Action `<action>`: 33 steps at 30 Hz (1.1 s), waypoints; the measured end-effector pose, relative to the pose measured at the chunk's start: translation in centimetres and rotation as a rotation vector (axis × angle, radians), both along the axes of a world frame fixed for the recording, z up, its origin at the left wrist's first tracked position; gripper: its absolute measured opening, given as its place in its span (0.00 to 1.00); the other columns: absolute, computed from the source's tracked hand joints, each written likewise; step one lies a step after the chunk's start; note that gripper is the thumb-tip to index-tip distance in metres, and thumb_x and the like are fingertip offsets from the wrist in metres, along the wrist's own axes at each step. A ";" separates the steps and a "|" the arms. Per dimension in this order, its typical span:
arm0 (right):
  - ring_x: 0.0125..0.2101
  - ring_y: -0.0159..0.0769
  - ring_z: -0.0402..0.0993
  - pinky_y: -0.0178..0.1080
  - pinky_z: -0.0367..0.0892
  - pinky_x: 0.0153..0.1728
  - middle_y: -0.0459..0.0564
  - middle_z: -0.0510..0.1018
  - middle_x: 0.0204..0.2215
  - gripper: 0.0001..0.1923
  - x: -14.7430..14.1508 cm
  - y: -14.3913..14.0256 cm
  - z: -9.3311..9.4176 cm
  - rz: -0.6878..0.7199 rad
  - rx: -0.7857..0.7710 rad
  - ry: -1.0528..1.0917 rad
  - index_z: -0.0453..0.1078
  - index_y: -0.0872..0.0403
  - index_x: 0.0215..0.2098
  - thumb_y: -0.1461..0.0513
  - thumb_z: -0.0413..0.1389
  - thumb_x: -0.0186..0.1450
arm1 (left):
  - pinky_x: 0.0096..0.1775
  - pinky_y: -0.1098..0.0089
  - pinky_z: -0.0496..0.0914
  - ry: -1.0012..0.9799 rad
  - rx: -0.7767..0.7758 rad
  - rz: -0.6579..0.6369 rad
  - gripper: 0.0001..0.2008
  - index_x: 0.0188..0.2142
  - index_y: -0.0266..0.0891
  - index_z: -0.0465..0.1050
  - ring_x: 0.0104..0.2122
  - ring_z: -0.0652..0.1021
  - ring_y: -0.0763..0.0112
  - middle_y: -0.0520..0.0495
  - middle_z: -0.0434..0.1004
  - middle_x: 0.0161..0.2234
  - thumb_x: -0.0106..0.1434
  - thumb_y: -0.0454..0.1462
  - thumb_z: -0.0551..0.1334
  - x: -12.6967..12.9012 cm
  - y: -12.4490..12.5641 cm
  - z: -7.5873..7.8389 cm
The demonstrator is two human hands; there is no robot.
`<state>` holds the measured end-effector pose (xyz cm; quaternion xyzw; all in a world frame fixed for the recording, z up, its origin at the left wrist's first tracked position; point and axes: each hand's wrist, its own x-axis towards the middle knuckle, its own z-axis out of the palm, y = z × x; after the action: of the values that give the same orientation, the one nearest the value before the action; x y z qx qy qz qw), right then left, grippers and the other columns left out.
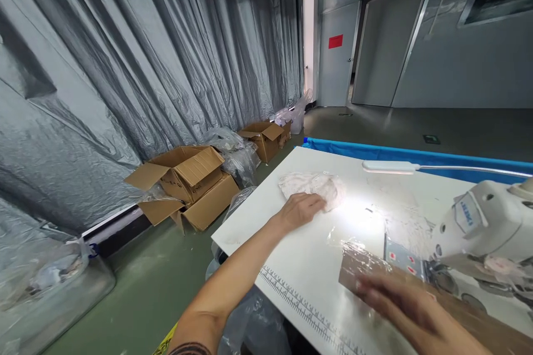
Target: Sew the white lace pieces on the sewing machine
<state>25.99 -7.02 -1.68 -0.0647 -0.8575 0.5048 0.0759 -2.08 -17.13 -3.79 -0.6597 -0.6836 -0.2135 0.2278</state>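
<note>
We see a white work table (pixel 316 266) with a printed ruler along its near edge and a sewing machine (pixel 487 227) at its right, lit by a slim lamp (pixel 391 166). On the floor beside the grey plastic curtain (pixel 145 55) stand open cardboard boxes (pixel 187 183); their contents are hidden, and clear plastic bags (pixel 233 150) lie among them. The left hand (pixel 302 208) rests flat, fingers extended, on a pale fabric bundle (pixel 312 186) near the table's far left corner. The right hand (pixel 400 305), blurred, lies over a clear plastic sheet (pixel 362 266); we cannot tell its grip.
</note>
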 end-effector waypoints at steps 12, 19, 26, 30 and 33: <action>0.17 0.29 0.64 0.33 0.67 0.19 0.43 0.66 0.14 0.21 -13.8 1.6 -1.8 -0.538 -0.730 -0.071 0.59 0.53 0.20 0.55 0.68 0.48 | 0.45 0.60 0.69 -0.192 -0.036 0.113 0.15 0.43 0.38 0.72 0.42 0.76 0.63 0.43 0.76 0.41 0.66 0.47 0.58 1.4 0.1 0.8; 0.23 0.33 0.71 0.33 0.69 0.23 0.47 0.74 0.19 0.17 -12.3 1.2 -2.0 -0.581 -0.699 -0.089 0.66 0.55 0.28 0.60 0.67 0.45 | 0.47 0.64 0.64 -0.344 -0.101 0.213 0.10 0.31 0.38 0.73 0.39 0.75 0.68 0.49 0.75 0.35 0.67 0.40 0.60 0.3 -0.2 0.5; 0.37 0.45 0.78 0.39 0.74 0.34 0.56 0.80 0.38 0.30 -2.5 0.8 -1.0 -0.449 -0.657 -0.240 0.70 0.55 0.49 0.49 0.62 0.52 | 0.32 0.73 0.64 -0.465 0.025 0.395 0.16 0.32 0.38 0.72 0.26 0.73 0.74 0.53 0.73 0.25 0.70 0.43 0.52 -0.7 0.6 1.8; 0.44 0.50 0.76 0.44 0.75 0.42 0.54 0.80 0.41 0.30 5.0 2.5 -1.9 -0.313 -0.541 -0.322 0.71 0.44 0.54 0.46 0.61 0.55 | 0.36 0.69 0.66 -0.473 0.104 0.511 0.14 0.39 0.36 0.71 0.32 0.75 0.67 0.47 0.76 0.32 0.70 0.41 0.51 -1.8 0.6 2.9; 0.48 0.51 0.74 0.44 0.73 0.47 0.54 0.78 0.46 0.30 8.7 3.9 -2.7 -0.342 -0.449 -0.333 0.71 0.44 0.54 0.45 0.61 0.55 | 0.47 0.60 0.64 -0.418 0.125 0.501 0.13 0.49 0.35 0.68 0.46 0.73 0.59 0.38 0.73 0.48 0.67 0.36 0.54 -0.7 0.8 3.4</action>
<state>34.69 -3.15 -4.40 -0.3044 -0.7023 0.6435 0.0021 -2.81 -16.33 -0.43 -0.3978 -0.8421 -0.3232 0.1678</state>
